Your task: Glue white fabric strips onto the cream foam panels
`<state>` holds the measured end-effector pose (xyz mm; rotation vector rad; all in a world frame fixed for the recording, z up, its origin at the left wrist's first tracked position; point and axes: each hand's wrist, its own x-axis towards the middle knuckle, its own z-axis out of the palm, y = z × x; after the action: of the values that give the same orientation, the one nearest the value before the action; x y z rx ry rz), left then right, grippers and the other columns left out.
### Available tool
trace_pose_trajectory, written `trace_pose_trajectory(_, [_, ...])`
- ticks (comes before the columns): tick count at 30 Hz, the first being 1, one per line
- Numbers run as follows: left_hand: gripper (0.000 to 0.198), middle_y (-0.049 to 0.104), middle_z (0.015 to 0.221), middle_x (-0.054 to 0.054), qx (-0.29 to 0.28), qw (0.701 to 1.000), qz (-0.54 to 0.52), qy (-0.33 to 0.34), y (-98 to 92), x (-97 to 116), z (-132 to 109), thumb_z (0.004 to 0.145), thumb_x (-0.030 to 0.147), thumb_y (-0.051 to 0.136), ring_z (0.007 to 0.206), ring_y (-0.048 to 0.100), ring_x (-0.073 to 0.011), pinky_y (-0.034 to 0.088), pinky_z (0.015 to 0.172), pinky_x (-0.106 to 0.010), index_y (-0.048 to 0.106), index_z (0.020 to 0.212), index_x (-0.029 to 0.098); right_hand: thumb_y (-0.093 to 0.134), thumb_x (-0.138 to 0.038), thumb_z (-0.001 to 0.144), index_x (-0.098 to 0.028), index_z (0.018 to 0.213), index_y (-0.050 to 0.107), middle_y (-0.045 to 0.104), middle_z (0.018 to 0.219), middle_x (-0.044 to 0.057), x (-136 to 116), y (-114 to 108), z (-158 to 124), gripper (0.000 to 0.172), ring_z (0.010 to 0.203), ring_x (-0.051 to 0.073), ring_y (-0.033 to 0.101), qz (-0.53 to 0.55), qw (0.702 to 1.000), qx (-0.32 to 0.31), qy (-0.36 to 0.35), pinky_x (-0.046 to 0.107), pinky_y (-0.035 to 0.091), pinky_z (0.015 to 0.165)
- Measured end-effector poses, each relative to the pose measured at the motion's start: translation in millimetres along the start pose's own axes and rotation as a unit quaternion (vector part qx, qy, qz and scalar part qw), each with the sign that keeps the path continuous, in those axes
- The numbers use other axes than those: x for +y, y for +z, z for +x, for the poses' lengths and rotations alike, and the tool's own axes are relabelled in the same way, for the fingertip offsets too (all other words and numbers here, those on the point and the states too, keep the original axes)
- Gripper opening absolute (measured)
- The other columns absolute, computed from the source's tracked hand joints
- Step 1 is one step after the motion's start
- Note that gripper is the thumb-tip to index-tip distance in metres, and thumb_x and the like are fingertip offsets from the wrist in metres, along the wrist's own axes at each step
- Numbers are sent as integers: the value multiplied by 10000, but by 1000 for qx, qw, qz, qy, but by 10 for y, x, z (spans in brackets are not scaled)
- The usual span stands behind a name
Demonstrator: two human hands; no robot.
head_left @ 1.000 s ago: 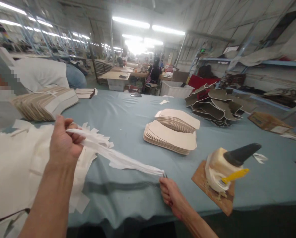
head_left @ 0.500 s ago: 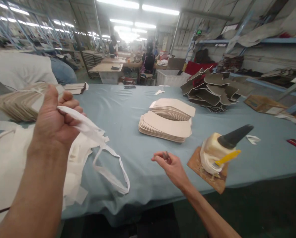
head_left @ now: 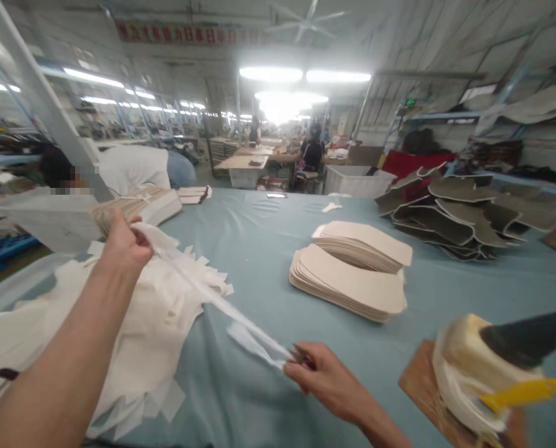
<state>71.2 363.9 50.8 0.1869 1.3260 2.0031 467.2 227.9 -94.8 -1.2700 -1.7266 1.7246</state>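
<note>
A long white fabric strip (head_left: 222, 305) runs taut between my two hands above the table. My left hand (head_left: 126, 246) pinches its upper end, over a heap of white cloth pieces (head_left: 161, 323). Lower and to the right, my right hand (head_left: 324, 376) is closed at the strip's other end, where a loose fold hangs back to the left. A small dark pointed tool (head_left: 299, 354), possibly thread snips, also shows in my right fingers; most of it is hidden. Two stacks of beige curved panels (head_left: 352, 274) lie beyond my right hand.
A glue pot (head_left: 464, 373) with a yellow-handled brush (head_left: 523, 393) stands on a brown board (head_left: 420, 379) at right. Dark curved pieces (head_left: 450, 211) are piled behind. A tied beige bundle (head_left: 159, 205) lies at left, near a person in white (head_left: 133, 168) bending over.
The view has swung left and up. My right hand, formerly apart from the strip, now grips its other end. The hanging loop has been pulled into a straight line.
</note>
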Motion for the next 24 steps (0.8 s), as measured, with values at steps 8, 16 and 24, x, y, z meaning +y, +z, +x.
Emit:
trace_pose_trajectory(8, [371, 512, 714, 51, 67, 991, 11, -115, -379, -635, 605, 1011, 519, 596, 499, 398, -64, 337, 423, -195, 611, 937, 156, 691, -860, 713, -234, 668, 452, 343, 583, -72, -351, -927, 188, 672, 474, 76, 239, 65, 979, 192, -3, 254, 219, 436])
trace_pose_trajectory(16, [253, 619, 881, -1, 29, 985, 6, -172, -254, -988, 1301, 992, 381, 664, 624, 537, -88, 476, 514, -209, 637, 1087, 148, 670, -681, 750, -188, 724, 621, 420, 547, -54, -1127, -1659, 1700, 496, 492, 101, 330, -101, 960, 248, -81, 254, 232, 480])
trace_pose_trajectory(24, [196, 595, 820, 24, -26, 996, 47, -71, -146, -919, 2497, 988, 329, 678, 568, 494, -67, 431, 469, -181, 638, 1033, 142, 466, -485, 966, -202, 807, 670, 572, 650, 22, -1364, -2366, 3237, 384, 653, 193, 506, -453, 827, 298, -150, 308, 276, 618])
